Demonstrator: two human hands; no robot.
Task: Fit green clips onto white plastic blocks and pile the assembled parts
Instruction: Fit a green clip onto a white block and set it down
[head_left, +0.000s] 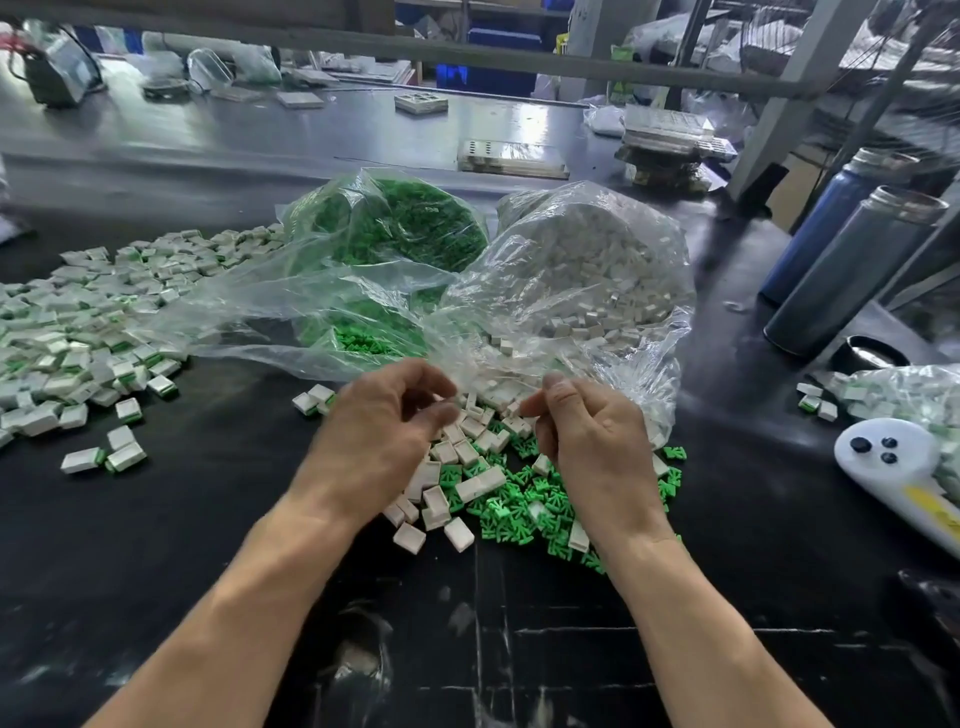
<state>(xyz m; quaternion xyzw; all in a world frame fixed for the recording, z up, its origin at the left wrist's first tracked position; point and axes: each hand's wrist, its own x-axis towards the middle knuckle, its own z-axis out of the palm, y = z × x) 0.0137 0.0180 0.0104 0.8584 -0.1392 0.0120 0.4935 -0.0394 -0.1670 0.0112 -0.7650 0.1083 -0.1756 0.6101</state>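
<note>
Loose white blocks and green clips lie mixed on the black table between my hands. My left hand hovers over the blocks with its fingers curled; the fingertips are blurred, so what they hold is unclear. My right hand pinches a small white block between thumb and forefinger at the mouth of the clear bag of white blocks. Beside that bag, a second clear bag holds green clips. A wide pile of assembled parts spreads over the left of the table.
Two metal flasks and a black lid stand at the right. A white handheld device and another bag of assembled parts lie at the right edge. Flat trays and clutter sit on the far table.
</note>
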